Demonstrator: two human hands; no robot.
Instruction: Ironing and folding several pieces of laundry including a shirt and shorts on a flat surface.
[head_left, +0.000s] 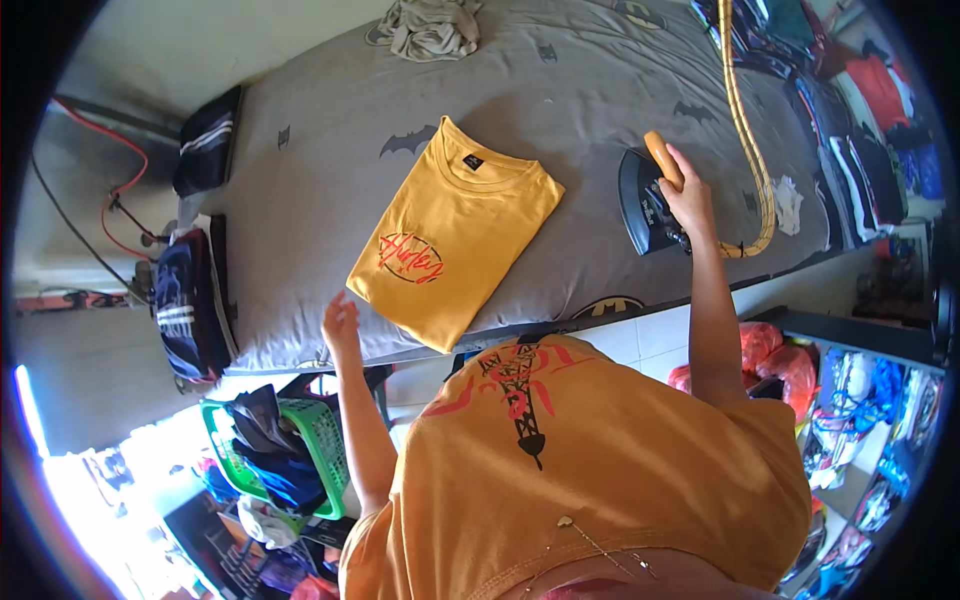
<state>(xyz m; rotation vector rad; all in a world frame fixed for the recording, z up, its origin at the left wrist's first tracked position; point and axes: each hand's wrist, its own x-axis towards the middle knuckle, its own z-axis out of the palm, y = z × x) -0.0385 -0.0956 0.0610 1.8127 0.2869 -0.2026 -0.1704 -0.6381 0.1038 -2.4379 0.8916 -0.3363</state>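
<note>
A folded yellow T-shirt (457, 232) lies on the grey bed sheet (315, 202), its collar pointing away from me and a red and black print on its front. My left hand (342, 321) is beside the shirt's near left corner, holding nothing, its fingers slightly apart. To the right of the shirt, my right hand (690, 196) grips the tan handle of a dark clothes iron (642, 206). The iron rests on the sheet, apart from the shirt. A yellowish fabric-covered cord (750, 150) rises from behind the iron.
Folded clothes are stacked at the bed's left end (187, 300) and right end (862, 180). A crumpled pale cloth (435, 30) lies at the far edge. Below left stands a green laundry basket (330, 450) with dark clothes. Red plastic bags (780, 367) and a filled shelf are at right.
</note>
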